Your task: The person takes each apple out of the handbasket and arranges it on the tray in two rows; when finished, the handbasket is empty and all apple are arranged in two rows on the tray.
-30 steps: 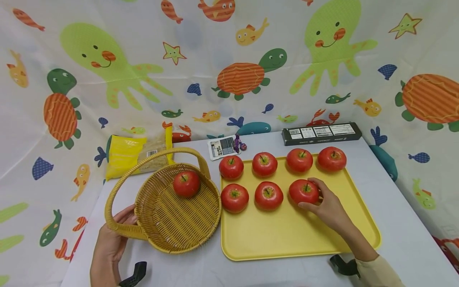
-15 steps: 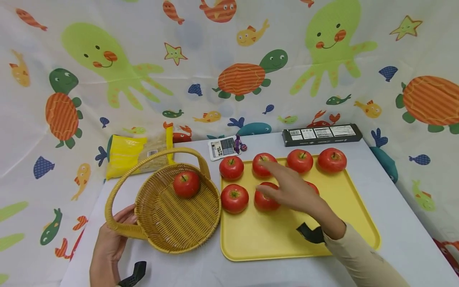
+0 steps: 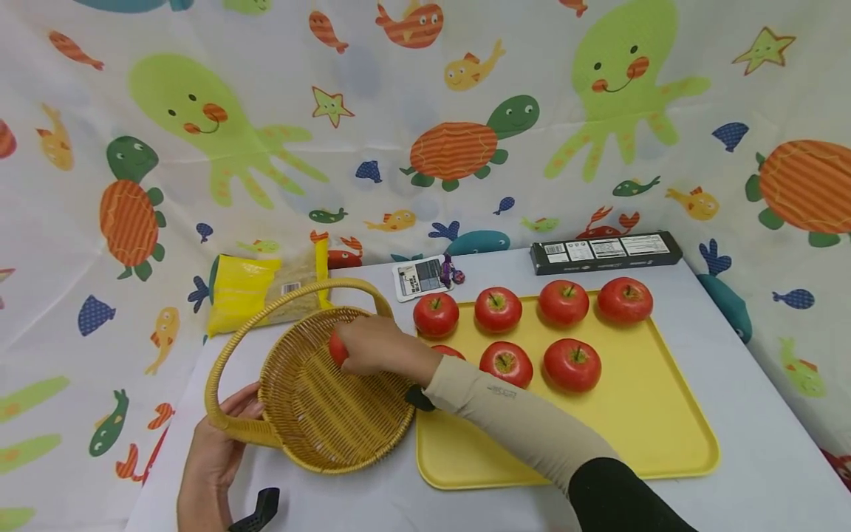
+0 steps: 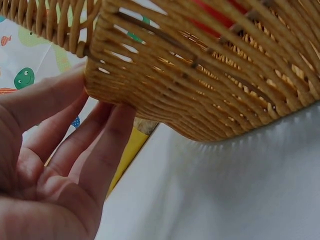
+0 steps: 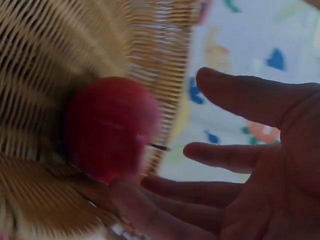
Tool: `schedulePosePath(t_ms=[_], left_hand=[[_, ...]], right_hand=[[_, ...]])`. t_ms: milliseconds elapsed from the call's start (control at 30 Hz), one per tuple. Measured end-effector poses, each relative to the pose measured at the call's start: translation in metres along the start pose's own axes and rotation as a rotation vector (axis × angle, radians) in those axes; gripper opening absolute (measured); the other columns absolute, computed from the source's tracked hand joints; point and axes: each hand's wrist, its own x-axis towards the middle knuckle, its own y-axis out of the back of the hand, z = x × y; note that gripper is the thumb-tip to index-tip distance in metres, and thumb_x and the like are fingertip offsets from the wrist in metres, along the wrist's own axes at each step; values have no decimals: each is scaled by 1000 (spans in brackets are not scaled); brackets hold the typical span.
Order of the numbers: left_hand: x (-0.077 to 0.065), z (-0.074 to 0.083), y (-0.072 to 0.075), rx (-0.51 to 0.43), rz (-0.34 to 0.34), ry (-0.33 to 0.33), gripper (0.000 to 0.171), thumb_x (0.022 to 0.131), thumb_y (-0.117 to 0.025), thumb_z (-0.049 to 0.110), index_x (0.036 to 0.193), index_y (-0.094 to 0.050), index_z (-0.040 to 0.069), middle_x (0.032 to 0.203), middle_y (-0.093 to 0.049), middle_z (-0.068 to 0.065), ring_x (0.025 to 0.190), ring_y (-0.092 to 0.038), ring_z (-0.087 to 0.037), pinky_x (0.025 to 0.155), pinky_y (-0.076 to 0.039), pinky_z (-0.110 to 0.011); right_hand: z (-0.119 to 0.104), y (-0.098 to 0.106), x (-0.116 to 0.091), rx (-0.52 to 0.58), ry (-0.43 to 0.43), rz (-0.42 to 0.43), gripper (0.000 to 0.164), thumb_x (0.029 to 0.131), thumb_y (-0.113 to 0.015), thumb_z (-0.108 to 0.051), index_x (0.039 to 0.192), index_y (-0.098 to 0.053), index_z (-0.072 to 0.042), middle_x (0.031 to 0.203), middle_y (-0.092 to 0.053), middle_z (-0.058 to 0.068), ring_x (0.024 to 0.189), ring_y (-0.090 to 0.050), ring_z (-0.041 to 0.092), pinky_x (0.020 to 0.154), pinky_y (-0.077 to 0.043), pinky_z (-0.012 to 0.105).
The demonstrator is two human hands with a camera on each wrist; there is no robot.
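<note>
A wicker basket with a tall arched handle stands on the left part of the table, one red apple inside it. My left hand holds the basket's left side by the handle's foot; in the left wrist view its thumb and fingers pinch the woven edge. Over the basket is my right hand, partly covering that apple in the head view. The right wrist view shows its fingers spread around the apple's stem side, not curled round it. Whether a fingertip touches the apple is unclear.
Several red apples sit in two rows on a yellow tray right of the basket. Behind are a yellow bag, a white packet, a purple-wrapped candy and a long black box. A patterned curtain hangs behind the table.
My right hand has left the apple on the tray's right side and crossed leftward to the basket; that apple stays on the tray. The left hand keeps its hold. The view shifts slightly.
</note>
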Motion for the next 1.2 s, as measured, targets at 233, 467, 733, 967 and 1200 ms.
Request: schedulePosePath(t_ms=[233,467,733,967,1200], left_hand=[[1,-1,1,-13,2,-13,35,91,-73,-3,121,-77,15,108,-77,8,97,-72,-9,79,-59,-25],[0,-1,0,-5,1,-20,35,92,-73,-2,123,-76,14,109,-76,8,99,-71,-8,81,-58,-25],[0,-2,-1,-3,3,-13,35,93,-72,-1,124,-76,16,109,-76,9,99,-72,-9,81,-58,-25],[1,-4,1,-11,-5,-21,36,92,-73,-2,124,-75,14,109,-76,8,100,-72,-9,80,-59,-26],[1,-2,0,-25,-6,-16,35,93,-72,-2,124,-76,15,110,-76,9,101,-72,-9,81,-59,-26]], right_hand=[[-11,-17,34,-111,-51,-28,38,92,-73,-25,128,-62,-17,110,-68,1,97,-62,14,66,-53,33],[-28,-23,56,-84,-1,-101,40,96,-70,-26,134,-60,-22,123,-65,-4,105,-60,11,74,-52,29],[-9,-57,78,308,120,-119,70,86,-83,-17,148,-49,-14,137,-60,2,118,-57,13,96,-45,23],[4,-72,80,563,131,-146,79,83,-86,-11,150,-45,-16,137,-56,1,117,-54,12,99,-44,23],[5,-74,78,614,137,-120,72,81,-89,-16,141,-51,-17,128,-59,-1,108,-56,9,91,-48,22]])
